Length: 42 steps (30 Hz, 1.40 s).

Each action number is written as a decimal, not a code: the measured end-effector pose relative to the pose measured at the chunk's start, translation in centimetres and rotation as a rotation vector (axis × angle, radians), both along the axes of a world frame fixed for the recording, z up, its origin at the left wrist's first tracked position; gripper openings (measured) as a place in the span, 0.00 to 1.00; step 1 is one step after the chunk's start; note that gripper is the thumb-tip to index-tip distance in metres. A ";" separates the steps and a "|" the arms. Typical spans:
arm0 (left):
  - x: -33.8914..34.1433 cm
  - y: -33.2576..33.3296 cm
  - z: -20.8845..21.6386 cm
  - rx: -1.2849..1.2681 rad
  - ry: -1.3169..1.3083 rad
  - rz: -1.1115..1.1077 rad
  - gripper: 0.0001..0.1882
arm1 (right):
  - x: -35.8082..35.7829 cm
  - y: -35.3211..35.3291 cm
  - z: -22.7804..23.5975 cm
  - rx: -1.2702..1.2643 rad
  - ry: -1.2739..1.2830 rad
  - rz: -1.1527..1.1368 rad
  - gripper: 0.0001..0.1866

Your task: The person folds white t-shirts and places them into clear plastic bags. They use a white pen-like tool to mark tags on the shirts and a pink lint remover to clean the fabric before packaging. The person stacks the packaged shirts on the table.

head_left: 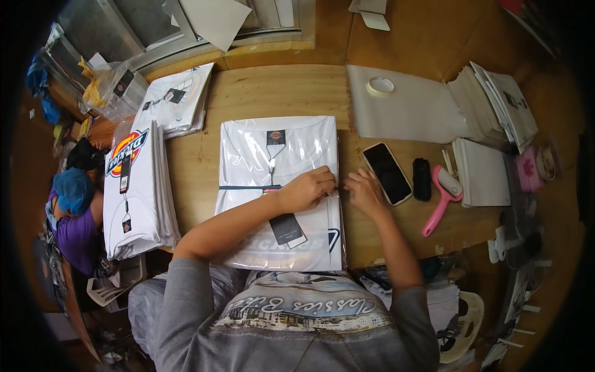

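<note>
In front of me lies a stack of folded white T-shirts in clear plastic bags (pixel 245 146), with a black neck label and a dark hang tag (pixel 287 230) on the top one. A narrow blue strap (pixel 242 187) crosses the stack from its left edge and passes out of sight under my left forearm. My left hand (pixel 313 188) rests at the stack's right edge, fingers pinched. Close beside it, just past that edge, my right hand (pixel 365 189) has its fingers bent together. Whatever lies between the fingertips of either hand is hidden or too small to make out.
Folded white T-shirts (pixel 139 204) and more bagged shirts (pixel 193 93) stand at left. To the right lie a phone (pixel 388 173), a black case (pixel 421 180), a pink-handled lint roller (pixel 441 198), tape (pixel 380 85) and plastic bags (pixel 403 108). Another person (pixel 77 214) sits far left.
</note>
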<state>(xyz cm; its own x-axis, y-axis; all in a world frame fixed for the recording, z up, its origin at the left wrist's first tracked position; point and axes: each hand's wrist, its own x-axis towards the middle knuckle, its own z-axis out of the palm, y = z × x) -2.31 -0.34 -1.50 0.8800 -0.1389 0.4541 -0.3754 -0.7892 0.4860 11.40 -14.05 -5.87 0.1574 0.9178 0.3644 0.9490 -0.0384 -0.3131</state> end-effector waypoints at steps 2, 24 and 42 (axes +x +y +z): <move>-0.5 0.8 -0.9 -0.174 0.004 0.064 0.08 | 0.0 0.3 -1.1 0.033 0.028 -0.005 0.03; -3.4 0.3 3.5 -0.976 0.276 0.175 0.08 | -0.7 -0.5 -1.0 -0.069 0.726 -0.089 0.17; 4.1 -2.8 2.6 0.214 0.314 0.461 0.11 | -4.3 -1.0 -2.1 -0.005 0.750 -0.220 0.13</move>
